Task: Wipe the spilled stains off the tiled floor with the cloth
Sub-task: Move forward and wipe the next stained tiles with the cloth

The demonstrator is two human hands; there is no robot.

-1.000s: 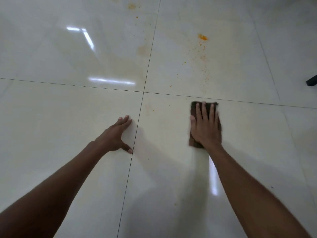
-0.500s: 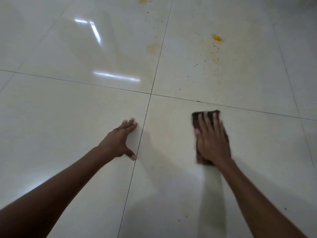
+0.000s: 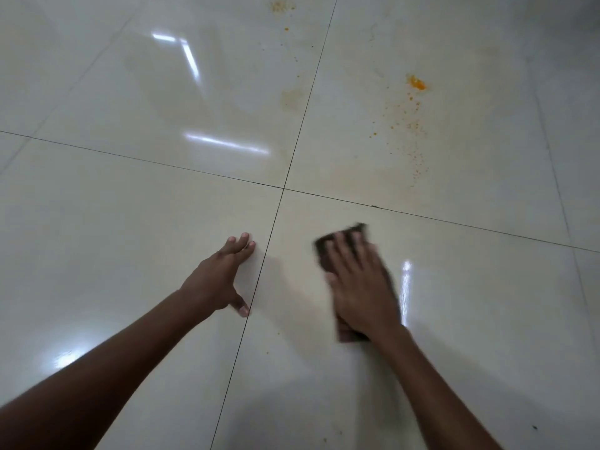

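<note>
My right hand [image 3: 360, 287] lies flat, fingers straight, pressing a dark brown cloth [image 3: 345, 235] onto the glossy cream tiled floor [image 3: 130, 238]; hand and cloth are motion-blurred, and most of the cloth is hidden under the palm. My left hand [image 3: 220, 277] rests flat on the tile to the left of the grout line, fingers spread. An orange blob [image 3: 415, 82] with a trail of orange specks [image 3: 415, 151] stains the far right tile. A faint yellowish smear [image 3: 292, 99] and more orange spots [image 3: 279, 6] lie near the far grout line.
Dark grout lines cross just ahead of my hands at the tile junction [image 3: 284, 189]. A few tiny orange specks [image 3: 278, 333] sit between my arms. Bright light reflections [image 3: 227, 142] glare on the far left tile. A small dark speck [image 3: 534, 427] lies at the lower right.
My right hand has slid the cloth left and toward me, now tilted and blurred. The view has shifted, so the stains appear lower in the frame. My left hand stays planted.
</note>
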